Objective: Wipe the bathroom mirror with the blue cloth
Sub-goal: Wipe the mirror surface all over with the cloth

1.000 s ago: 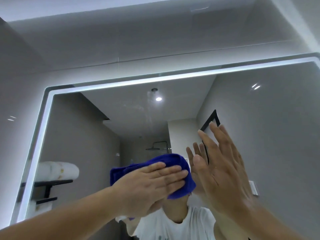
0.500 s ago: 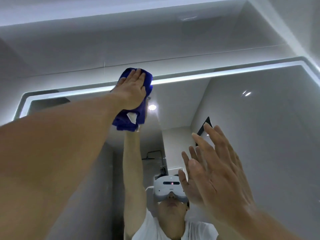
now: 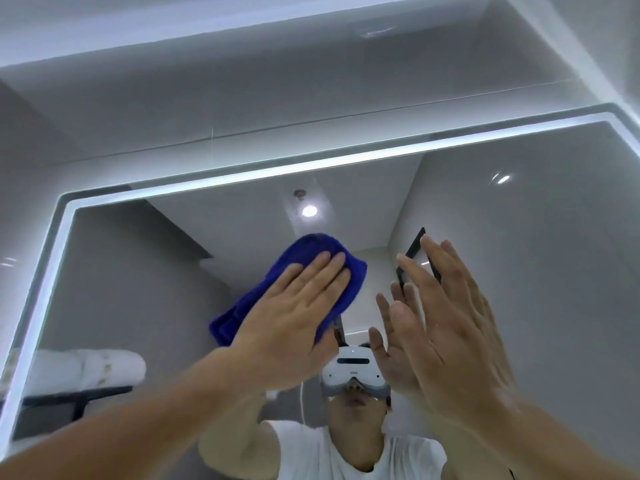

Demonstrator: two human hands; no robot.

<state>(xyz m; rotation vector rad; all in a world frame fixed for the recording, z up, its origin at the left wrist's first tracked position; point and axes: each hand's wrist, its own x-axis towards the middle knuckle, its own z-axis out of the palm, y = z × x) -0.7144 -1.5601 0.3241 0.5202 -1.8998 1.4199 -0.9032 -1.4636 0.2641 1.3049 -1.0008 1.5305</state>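
Down from the lit edge, left hand (image 3: pixel 294 317) presses blue cloth (image 3: pixel 304 271) mid-mirror (image 3: pixel 519 254)

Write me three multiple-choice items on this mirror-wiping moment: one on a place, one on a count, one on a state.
1. Where is the blue cloth on the mirror?
A. below the lit strip, left of the right hand
B. on that strip
C. at the mirror's right edge

2. How many hands are on the cloth?
A. none
B. two
C. one

3. How do the fingers of the left hand lie?
A. curled in a fist
B. straight, flat on the cloth
C. off the cloth

Answers:
1 A, the cloth sits under the strip beside the right hand.
2 C, only the left hand covers it.
3 B, its fingers lie flat on it.
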